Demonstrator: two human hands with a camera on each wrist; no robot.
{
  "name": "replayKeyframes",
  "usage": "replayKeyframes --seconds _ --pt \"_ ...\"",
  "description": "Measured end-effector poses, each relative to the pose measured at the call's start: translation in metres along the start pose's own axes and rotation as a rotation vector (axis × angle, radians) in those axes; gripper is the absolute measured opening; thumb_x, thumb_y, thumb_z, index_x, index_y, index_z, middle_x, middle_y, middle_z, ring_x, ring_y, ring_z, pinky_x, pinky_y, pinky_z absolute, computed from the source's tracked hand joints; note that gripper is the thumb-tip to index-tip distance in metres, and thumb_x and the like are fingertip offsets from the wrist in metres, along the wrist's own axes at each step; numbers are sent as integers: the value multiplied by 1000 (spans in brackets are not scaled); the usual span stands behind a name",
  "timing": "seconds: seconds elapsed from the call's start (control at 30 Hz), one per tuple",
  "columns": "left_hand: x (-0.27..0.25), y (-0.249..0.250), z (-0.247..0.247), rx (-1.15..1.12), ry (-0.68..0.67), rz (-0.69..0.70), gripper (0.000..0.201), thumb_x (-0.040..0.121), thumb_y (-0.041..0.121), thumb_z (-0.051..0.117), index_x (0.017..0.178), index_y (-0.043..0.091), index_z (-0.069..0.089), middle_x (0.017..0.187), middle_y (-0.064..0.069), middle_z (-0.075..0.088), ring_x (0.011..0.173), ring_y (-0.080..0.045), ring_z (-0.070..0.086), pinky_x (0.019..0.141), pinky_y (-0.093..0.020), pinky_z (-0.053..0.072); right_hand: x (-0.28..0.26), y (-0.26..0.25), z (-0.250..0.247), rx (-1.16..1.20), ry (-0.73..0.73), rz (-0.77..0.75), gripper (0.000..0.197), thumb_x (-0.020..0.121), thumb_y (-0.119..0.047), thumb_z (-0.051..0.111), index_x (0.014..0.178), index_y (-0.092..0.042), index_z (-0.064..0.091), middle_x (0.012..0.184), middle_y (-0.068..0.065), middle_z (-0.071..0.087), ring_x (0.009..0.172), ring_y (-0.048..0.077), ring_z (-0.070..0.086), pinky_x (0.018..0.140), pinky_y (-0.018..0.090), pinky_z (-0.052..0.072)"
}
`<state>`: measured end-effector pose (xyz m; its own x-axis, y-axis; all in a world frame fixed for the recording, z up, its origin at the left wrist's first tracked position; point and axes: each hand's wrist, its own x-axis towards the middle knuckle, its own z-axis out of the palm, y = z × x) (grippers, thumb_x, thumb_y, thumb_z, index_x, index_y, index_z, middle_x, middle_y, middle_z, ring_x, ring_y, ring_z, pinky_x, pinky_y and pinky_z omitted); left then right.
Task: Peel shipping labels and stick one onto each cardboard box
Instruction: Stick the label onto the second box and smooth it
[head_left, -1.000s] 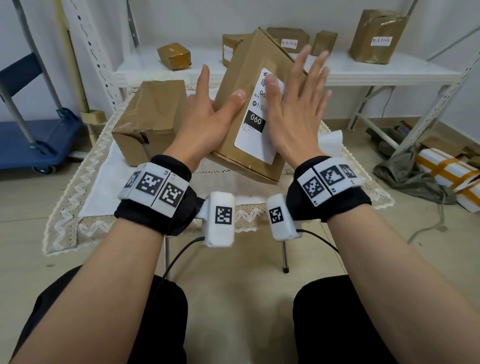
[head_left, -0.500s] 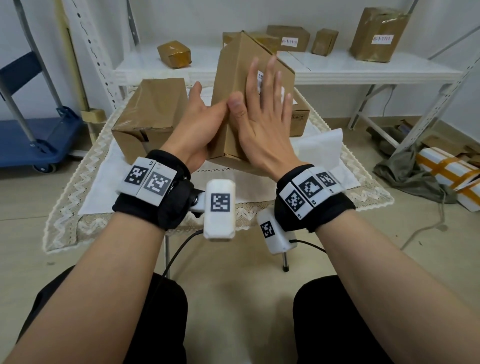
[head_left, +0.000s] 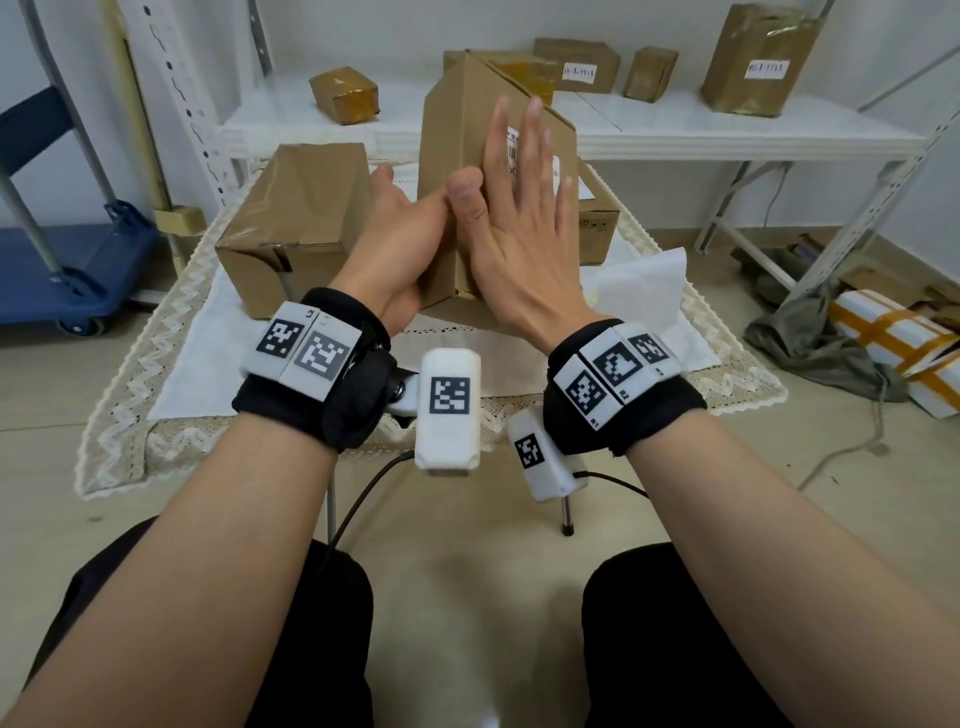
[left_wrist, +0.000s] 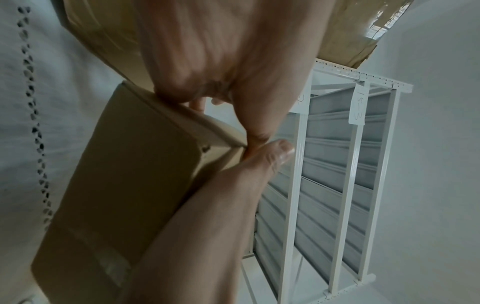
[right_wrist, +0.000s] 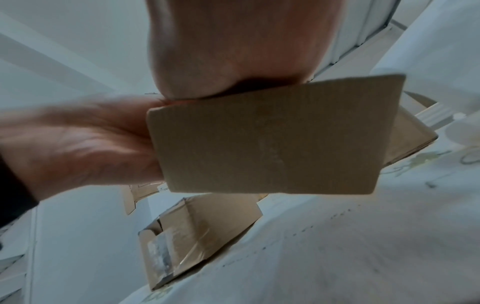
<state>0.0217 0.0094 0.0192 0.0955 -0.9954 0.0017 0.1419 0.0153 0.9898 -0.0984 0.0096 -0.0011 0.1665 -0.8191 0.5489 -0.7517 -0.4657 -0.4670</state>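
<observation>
The box (head_left: 452, 171) stands on end, long axis near vertical and tipped a little, held between both hands above the small table (head_left: 124, 415). In the right wrist view its lower end hangs free of the cloth, so it is carried, not resting.

The left hand (head_left: 400, 244) cups the box's left face from below and the side, palm against the cardboard; its fingers pass behind the box in the head view. In the left wrist view they seem bent round the far edge, though the picture is too close to be sure.

The right hand (head_left: 519, 218) lies flat on the right face, fingers straight and spread, thumb at the near vertical edge beside the left thumb. It presses rather than grips.

The label (head_left: 511, 150) is already on that right face, under the right fingers; only a strip of white with print shows between them.

The relation that matters: the labelled face points right and slightly toward the person, directly under the right palm, so the right hand is placed to smooth the label along the long axis while the left braces the opposite face.

A taped box (head_left: 291, 223) sits on the table just left of the held one, with no label visible on the faces shown.
</observation>
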Motion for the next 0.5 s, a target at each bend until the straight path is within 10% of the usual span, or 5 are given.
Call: replayKeyframes --seconds 0.23,0.5 --pt "-2 10 -12 -72 140 73 68 92 29 74 144 17 32 125 0 71 105 -14 73 94 -38 59 -7 3 4 83 -113 -10 71 102 -61 16 161 -30 -10 169 3 -18 155 21 -19 124 50 -14" --pt "-3 22 -25 -59 243 79 81 99 37 65 158 16 14 122 1 66 81 -3 75 65 -23 60 4 15 -14 344 -80 250 82 102 -58 38 161 -30 -11 170 -1 17 156 22 15 124 54 19"
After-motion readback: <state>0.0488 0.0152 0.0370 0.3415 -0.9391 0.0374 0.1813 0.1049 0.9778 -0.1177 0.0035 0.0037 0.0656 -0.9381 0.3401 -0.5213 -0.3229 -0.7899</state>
